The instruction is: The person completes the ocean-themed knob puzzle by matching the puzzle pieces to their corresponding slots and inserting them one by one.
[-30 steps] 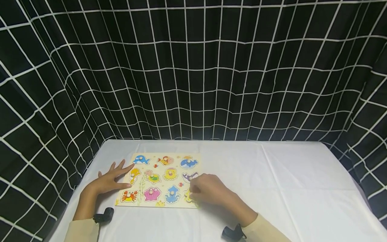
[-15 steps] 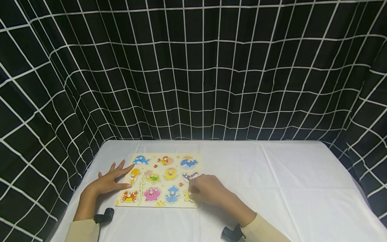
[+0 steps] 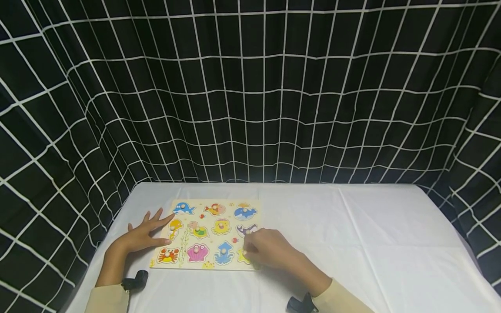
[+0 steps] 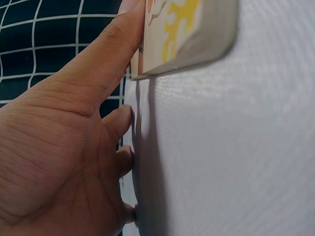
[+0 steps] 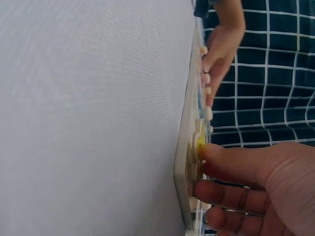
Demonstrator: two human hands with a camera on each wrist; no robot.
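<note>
A wooden peg puzzle board (image 3: 228, 266) with sea-animal pieces lies on the white cloth. At its near right corner my right hand (image 3: 270, 248) pinches a yellow puzzle piece (image 3: 242, 255), partly hidden by the fingers. In the right wrist view, the thumb is against the yellow piece (image 5: 200, 141), which sits slightly proud of the board; the fingers curl beside it. My left hand (image 3: 137, 235) rests at the board's left edge with fingers spread. Its thumb lies on the board (image 4: 206, 42) in the left wrist view.
Several knobbed pieces sit in the board, among them a red crab (image 3: 168, 255), a pink shell (image 3: 197, 252), a blue squid (image 3: 224, 253) and a purple whale-like piece (image 3: 245, 229). White cloth (image 3: 344, 234) stretches right of the board. A black gridded curtain (image 3: 274, 108) surrounds the table.
My right hand has shifted very slightly left at the board's near right corner, still pinching the yellow piece, which now looks flatter. The left hand stays in place.
</note>
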